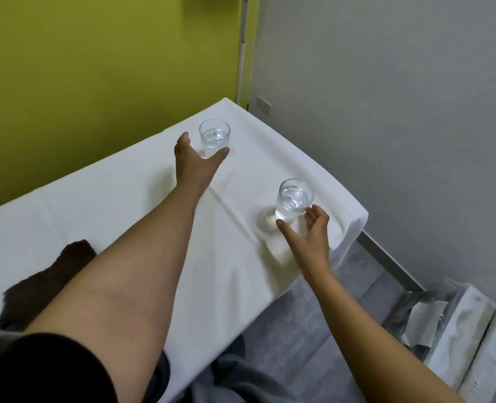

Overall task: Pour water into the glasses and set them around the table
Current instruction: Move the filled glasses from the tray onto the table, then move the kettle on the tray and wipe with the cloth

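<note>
white-clothed table [124, 216], yellow-green wall [95, 53], grey wall [386, 82]

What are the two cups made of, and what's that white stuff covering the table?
Far glass and near glass: most likely clear, smooth glass, since the water and the cloth show through; clear plastic can't be ruled out. White tablecloth: looks like matte woven fabric, as it creases and drapes softly over the edge.

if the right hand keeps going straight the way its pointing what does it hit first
Most likely the nearer glass of water. The right hand is open, thumb and fingers spread either side of the glass's base, so going on would close the gap. Whether the fingers already touch it is unclear.
</note>
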`<state>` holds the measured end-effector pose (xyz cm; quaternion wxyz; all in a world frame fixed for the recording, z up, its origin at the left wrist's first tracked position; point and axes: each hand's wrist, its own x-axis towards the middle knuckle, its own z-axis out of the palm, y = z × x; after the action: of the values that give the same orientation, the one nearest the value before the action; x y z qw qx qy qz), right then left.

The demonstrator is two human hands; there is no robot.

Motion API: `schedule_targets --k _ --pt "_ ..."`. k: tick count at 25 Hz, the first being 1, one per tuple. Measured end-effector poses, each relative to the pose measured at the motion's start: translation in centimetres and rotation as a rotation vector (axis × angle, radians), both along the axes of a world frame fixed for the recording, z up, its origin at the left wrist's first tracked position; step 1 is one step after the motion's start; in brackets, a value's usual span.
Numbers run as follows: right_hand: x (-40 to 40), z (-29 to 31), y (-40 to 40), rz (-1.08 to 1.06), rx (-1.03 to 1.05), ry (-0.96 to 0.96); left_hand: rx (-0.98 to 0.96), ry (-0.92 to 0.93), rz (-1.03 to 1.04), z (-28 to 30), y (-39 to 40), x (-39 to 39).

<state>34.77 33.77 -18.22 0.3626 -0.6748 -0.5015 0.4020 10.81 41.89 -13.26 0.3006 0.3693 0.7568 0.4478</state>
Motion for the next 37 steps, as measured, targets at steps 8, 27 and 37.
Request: schedule_targets --k 8,27,37 --pt "-1.5 0.9 -7.6 -0.129 -0.020 0.106 -0.029 -0.100 0.099 1.7 -12.8 5.5" --pt "-9.7 1.8 -23.8 0.658 0.316 -0.436 -0.005 -0.138 0.333 2.9 -42.8 5.2" --pt "-12.8 1.6 -20.0 0.809 0.363 -0.516 0.158 -0.554 0.363 3.2 -41.4 3.6"
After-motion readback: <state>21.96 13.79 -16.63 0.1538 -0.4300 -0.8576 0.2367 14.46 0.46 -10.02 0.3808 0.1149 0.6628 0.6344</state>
